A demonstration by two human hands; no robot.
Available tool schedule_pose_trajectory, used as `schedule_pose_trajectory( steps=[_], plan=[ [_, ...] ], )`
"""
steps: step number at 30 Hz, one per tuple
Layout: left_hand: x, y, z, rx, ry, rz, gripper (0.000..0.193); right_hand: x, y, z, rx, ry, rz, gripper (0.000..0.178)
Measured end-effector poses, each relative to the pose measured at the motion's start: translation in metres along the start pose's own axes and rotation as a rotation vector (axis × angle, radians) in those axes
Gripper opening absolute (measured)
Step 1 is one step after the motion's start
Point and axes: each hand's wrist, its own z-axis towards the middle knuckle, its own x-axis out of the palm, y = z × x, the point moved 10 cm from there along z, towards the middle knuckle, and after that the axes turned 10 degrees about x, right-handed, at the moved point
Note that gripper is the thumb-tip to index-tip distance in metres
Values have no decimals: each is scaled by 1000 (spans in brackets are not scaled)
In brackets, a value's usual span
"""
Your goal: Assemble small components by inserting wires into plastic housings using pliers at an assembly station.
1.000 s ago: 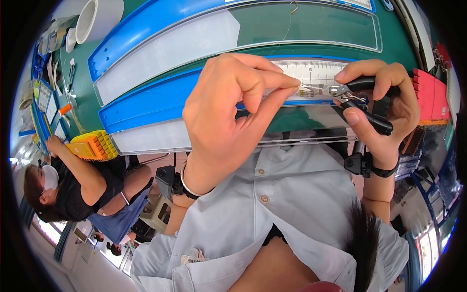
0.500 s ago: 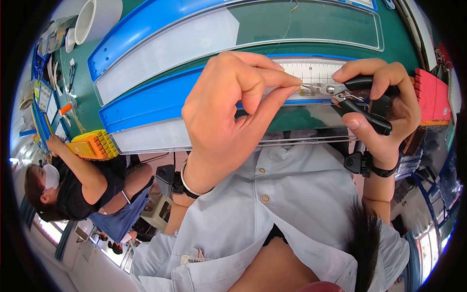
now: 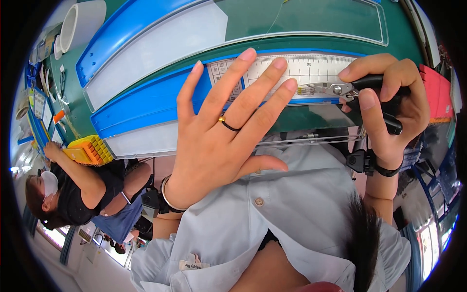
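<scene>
My left hand (image 3: 228, 124) is spread flat, fingers apart and holding nothing, above the blue tray (image 3: 141, 109). A dark ring band with a gold bead circles one of its fingers. In my right hand (image 3: 408, 97) is a pair of small pliers (image 3: 338, 90) with black handles and slim silver jaws. Their tips point left over a white printed scale sheet (image 3: 311, 70) lying in the tray. Several tiny yellowish parts (image 3: 302, 90) lie by the jaw tips, too small to name. Whether the jaws touch them I cannot tell.
A second blue tray (image 3: 104, 41) with a clear cover lies beyond, on the green table (image 3: 311, 7). At left are a white cylinder (image 3: 83, 27), a yellow-orange bin (image 3: 90, 150) and a masked person (image 3: 80, 187). A red bin (image 3: 435, 92) stands at right.
My left hand has opened from a pinch at the plier tips and pulled back leftward, its fingers spreading. The pliers have shifted slightly right with my right hand.
</scene>
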Motion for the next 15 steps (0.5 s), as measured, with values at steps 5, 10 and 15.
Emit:
schedule_pose_trajectory(
  steps=[5, 10, 15],
  plan=[
    [3, -2, 4, -7, 51, 90, 87, -8, -1, 1, 10, 8, -6, 22],
    [6, 0, 4, -35, 69, 84, 82, -9, -2, 2, -4, 11, -31, 20],
    [7, 0, 3, -43, 77, 75, 80, -8, -4, 2, -13, 2, 10, 20]
  ],
)
